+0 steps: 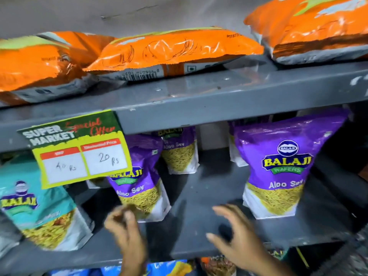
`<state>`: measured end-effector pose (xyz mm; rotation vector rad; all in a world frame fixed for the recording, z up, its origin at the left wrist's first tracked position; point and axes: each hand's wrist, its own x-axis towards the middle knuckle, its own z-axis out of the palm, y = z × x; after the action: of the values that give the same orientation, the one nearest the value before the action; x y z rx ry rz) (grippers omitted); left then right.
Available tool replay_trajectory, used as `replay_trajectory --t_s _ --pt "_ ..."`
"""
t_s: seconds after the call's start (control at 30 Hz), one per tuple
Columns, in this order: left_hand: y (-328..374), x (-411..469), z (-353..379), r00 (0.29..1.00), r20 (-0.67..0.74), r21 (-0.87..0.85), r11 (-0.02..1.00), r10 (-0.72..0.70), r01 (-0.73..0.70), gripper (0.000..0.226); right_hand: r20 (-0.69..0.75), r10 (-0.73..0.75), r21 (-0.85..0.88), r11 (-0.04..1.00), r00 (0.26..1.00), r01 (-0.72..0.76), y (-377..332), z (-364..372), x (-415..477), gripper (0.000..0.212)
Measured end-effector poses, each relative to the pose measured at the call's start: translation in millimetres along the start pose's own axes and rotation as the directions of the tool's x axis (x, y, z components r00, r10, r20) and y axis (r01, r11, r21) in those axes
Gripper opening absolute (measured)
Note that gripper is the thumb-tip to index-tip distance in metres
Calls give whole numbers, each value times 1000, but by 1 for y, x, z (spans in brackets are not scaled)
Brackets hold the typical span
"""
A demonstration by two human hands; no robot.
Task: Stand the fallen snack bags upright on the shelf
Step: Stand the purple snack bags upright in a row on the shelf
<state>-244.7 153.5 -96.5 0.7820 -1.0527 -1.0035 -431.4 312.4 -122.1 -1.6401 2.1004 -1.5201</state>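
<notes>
Several orange snack bags lie flat on the top shelf: one at the left, one in the middle, one at the right. On the middle shelf purple Aloo Sev bags stand upright, one at the right, one at centre-left, and one further back. A teal bag leans at the left. My left hand is in front of the centre-left purple bag, fingers curled, holding nothing. My right hand hovers over the shelf with fingers spread.
A yellow and green price tag hangs from the top shelf's front edge, covering part of the centre-left purple bag. Blue and other snack bags show on the shelf below. Bare shelf surface lies between the two front purple bags.
</notes>
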Motion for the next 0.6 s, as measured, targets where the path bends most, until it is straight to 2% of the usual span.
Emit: replay_trajectory --t_s 0.03,0.07,0.1,0.17,0.2,0.3,0.43,0.6 --pt "3 27 -3 994 -93 30 998 -56 59 14 113 21 18 1000 993 -23 -12 18 12 63" --pt "6 51 -4 990 -74 36 992 -118 121 19 206 51 24 998 977 -58 -26 36 26 74" --pt "7 71 -2 978 38 17 978 -207 207 31 276 97 21 994 956 -107 -37 51 41 87" --pt "1 95 2 890 259 -24 918 -376 395 65 358 173 11 982 918 -189 -55 75 65 107" --pt "-2 97 2 849 330 -9 898 -413 440 73 375 175 0 982 911 -189 -62 82 72 112" --pt "-5 87 7 815 418 25 902 -401 431 71 360 169 -37 985 918 -167 -66 90 75 111" --pt "2 57 28 778 467 43 890 -419 454 71 327 271 49 952 905 -303 -50 84 63 103" --pt "2 11 55 731 501 73 864 -464 498 84 192 316 -4 947 929 -321 -11 45 39 93"
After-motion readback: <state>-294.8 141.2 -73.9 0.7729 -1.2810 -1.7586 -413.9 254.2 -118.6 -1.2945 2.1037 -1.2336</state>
